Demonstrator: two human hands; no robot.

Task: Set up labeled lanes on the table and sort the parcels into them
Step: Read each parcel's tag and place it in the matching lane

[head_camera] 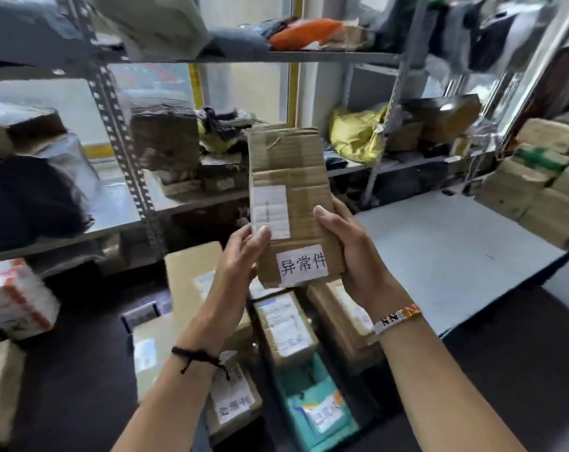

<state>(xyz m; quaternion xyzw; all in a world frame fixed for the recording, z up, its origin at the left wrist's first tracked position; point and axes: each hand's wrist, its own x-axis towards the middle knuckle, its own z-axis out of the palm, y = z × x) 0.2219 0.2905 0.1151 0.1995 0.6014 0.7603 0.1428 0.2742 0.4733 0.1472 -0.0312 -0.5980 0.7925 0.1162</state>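
I hold a flat piece of brown cardboard (pixel 293 177) upright in front of me at the centre of the head view. A white label with handwritten characters (pixel 302 264) is stuck near its lower edge, and an old shipping sticker sits on its left side. My left hand (pixel 240 256) grips its lower left edge with the thumb on the front. My right hand (pixel 348 256) grips the lower right edge the same way. Below my hands, several parcels (pixel 286 331) lie stacked, some brown, one teal (pixel 315 406). The grey table (pixel 439 256) lies to the right.
Metal shelving (pixel 126 148) filled with bags and boxes stands behind and to the left. A yellow bag (pixel 355 132) lies on the middle shelf. Stacked cardboard boxes (pixel 544 181) sit at the table's far right. A white and orange box (pixel 12 298) is at the left.
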